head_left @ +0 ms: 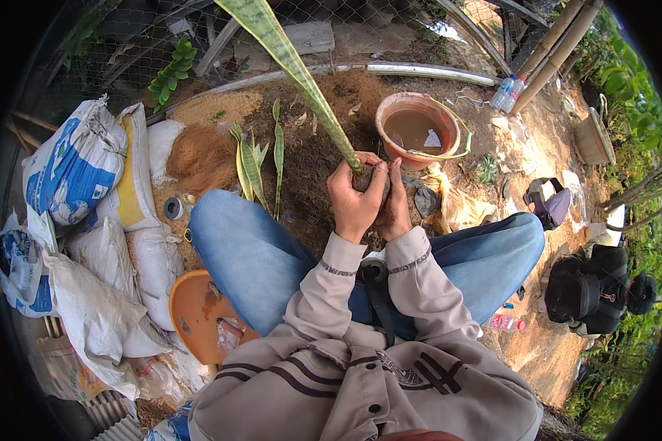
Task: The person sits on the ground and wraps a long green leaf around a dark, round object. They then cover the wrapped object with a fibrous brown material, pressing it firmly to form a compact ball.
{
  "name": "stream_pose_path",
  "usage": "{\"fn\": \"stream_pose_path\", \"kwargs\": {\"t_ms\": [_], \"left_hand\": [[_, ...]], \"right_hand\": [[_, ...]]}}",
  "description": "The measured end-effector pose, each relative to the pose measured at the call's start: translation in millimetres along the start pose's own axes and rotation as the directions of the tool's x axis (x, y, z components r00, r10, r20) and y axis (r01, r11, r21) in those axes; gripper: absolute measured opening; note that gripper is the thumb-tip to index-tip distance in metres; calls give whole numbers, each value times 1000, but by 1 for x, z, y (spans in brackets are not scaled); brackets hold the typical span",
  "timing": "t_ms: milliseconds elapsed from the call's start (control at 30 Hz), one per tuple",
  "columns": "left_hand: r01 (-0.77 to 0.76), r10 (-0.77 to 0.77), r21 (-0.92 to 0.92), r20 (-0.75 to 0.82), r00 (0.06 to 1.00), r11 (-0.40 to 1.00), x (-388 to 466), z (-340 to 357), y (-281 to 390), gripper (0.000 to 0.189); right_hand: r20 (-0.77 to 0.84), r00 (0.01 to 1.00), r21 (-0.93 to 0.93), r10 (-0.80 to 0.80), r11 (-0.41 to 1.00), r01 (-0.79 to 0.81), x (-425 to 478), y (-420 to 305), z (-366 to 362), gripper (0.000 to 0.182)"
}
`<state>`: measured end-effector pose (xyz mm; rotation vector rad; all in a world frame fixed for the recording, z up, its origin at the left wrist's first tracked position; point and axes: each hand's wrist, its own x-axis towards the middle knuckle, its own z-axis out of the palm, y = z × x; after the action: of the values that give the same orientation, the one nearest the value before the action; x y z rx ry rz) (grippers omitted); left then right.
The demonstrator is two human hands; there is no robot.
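A tall snake plant leaf (303, 82) slants up and to the left from between my hands. Around its base is a dark clump of soil (376, 184), mostly covered by my fingers. My left hand (351, 190) wraps the near left side of the clump, thumb on top. From the other side my right hand (397, 201) presses against it, fingers pointing up. Shorter snake plant leaves (251, 162) stand to the left, beyond my left knee. Loose dark soil (309, 165) covers the ground under and beyond my hands.
A terracotta-coloured bucket (386, 140) of muddy water stands ahead right. Brown fibre (201, 157) lies left, near stacked sacks (71, 165). An orange basin (190, 308) sits by my left thigh. Plastic bottles (507, 93) lean against bamboo poles (557, 55). A person (596, 289) is at right.
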<state>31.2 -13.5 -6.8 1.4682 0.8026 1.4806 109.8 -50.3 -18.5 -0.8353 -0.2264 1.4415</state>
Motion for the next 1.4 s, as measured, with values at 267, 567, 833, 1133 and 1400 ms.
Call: {"fn": "stream_pose_path", "kwargs": {"t_ms": [267, 567, 833, 1133, 1400], "left_hand": [[-173, 175, 200, 5, 985, 965, 6, -2, 3, 12], [-266, 241, 284, 119, 963, 921, 23, -24, 10, 24], [-172, 152, 99, 187, 971, 980, 47, -63, 39, 36], [-140, 29, 230, 430, 902, 963, 127, -159, 64, 93], [365, -362, 905, -273, 891, 217, 226, -387, -84, 66]], "right_hand": [[191, 968, -169, -164, 966, 197, 15, 7, -27, 73], [361, 920, -277, -152, 924, 262, 27, 10, -40, 98], [536, 841, -518, -71, 760, 394, 32, -10, 4, 99], [561, 817, -400, -134, 820, 409, 47, -29, 67, 79], [510, 828, -391, -236, 794, 466, 76, -74, 74, 80]]}}
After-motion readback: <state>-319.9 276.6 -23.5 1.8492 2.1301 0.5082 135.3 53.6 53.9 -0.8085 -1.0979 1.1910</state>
